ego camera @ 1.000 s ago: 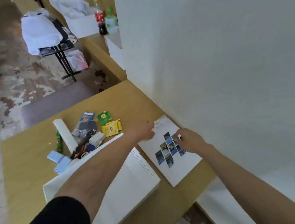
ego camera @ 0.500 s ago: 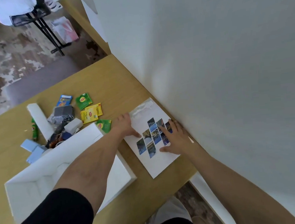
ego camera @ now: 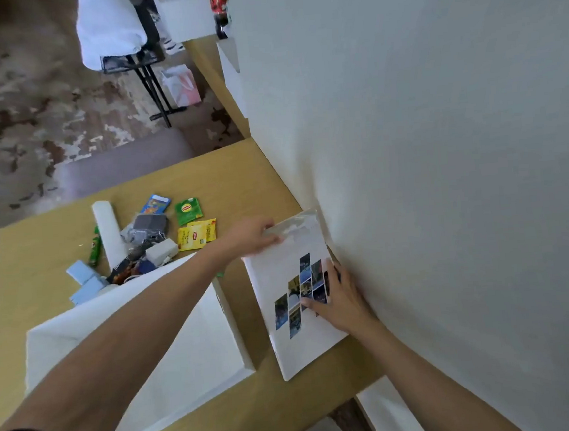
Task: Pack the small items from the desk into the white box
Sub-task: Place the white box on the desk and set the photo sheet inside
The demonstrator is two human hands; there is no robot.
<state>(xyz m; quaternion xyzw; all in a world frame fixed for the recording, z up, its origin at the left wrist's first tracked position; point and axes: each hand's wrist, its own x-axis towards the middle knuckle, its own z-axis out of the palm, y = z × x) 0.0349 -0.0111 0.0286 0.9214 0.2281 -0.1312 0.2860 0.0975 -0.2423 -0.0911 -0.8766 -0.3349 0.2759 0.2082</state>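
Gripping booklet (ego camera: 298,351) edge, left hand (ego camera: 250,235); right hand (ego camera: 342,299) flat atop; white box (ego camera: 232,323) beside.

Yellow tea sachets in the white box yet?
No, both yellow tea sachets lie on the wooden desk, beyond the white box.

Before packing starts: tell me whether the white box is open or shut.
Open. The white box is uncovered on top, and its inner walls and floor show from above.
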